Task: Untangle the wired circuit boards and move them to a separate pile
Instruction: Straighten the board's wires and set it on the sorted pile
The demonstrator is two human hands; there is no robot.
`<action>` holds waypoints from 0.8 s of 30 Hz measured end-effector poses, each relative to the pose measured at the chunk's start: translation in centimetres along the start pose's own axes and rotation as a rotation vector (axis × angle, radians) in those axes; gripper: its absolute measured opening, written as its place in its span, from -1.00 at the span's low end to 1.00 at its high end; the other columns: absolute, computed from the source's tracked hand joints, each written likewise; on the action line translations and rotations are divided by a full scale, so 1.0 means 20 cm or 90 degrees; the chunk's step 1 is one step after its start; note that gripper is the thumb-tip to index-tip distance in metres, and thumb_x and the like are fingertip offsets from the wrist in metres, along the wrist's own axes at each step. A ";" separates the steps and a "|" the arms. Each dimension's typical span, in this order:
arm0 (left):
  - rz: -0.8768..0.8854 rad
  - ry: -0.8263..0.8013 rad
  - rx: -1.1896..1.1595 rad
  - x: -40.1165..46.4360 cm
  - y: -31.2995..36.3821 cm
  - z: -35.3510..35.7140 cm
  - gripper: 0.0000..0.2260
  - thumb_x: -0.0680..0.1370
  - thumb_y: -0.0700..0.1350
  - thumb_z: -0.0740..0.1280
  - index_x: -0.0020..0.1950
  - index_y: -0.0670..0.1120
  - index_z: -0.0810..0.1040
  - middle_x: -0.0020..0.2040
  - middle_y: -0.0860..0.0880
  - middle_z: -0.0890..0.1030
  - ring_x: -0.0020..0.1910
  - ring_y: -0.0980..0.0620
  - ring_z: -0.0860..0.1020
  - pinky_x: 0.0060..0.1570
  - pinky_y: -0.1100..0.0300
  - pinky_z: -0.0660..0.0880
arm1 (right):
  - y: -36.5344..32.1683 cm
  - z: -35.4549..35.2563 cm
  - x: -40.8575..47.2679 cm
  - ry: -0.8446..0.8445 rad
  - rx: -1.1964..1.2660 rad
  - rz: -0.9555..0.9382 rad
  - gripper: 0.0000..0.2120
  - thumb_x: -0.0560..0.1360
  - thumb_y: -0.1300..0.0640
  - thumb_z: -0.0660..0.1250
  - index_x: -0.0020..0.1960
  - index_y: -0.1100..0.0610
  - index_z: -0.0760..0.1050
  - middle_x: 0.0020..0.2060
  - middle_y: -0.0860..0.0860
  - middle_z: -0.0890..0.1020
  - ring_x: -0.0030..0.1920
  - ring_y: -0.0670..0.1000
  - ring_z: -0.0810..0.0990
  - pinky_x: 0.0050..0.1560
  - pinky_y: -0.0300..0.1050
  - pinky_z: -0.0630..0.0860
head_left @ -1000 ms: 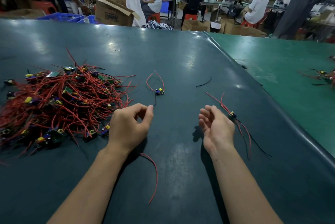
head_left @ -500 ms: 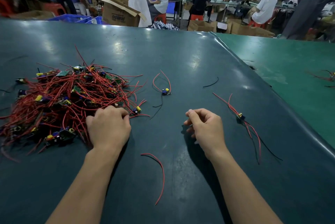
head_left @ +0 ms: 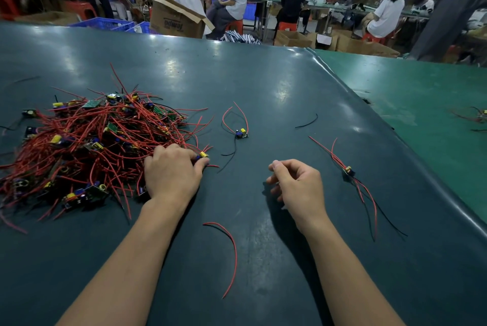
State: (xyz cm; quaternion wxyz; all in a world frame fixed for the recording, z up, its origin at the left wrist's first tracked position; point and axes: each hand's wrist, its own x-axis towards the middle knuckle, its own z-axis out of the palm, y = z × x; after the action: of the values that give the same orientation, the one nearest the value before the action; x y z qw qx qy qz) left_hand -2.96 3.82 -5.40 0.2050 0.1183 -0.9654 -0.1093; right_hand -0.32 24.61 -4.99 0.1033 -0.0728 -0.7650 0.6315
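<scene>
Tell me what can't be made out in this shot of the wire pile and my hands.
- Left hand, head view: its own back hides whether the fingers grip the board with the yellow capacitor.
- Right hand: curled fingers hide the palm.
- Tangled pile: cut off by the left edge; board count unreadable under the wires.
</scene>
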 end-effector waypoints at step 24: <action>0.164 -0.015 -0.784 -0.16 0.19 -0.01 -0.76 0.48 -0.11 0.45 0.09 -0.10 0.51 -0.10 -0.04 0.64 -0.17 0.01 0.63 -0.14 0.19 0.55 | -0.06 0.09 0.01 -0.156 0.261 0.039 -0.99 0.49 0.26 0.42 -0.10 0.20 0.61 -0.36 0.04 0.65 -0.47 -0.05 0.57 -0.58 -0.27 0.39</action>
State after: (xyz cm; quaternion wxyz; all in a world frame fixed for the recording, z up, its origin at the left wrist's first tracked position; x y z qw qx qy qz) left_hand -0.77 8.32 -5.37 0.2362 -0.1397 -0.7342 -0.6210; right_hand -0.97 22.69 -4.13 0.0029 0.0039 -0.6251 0.7805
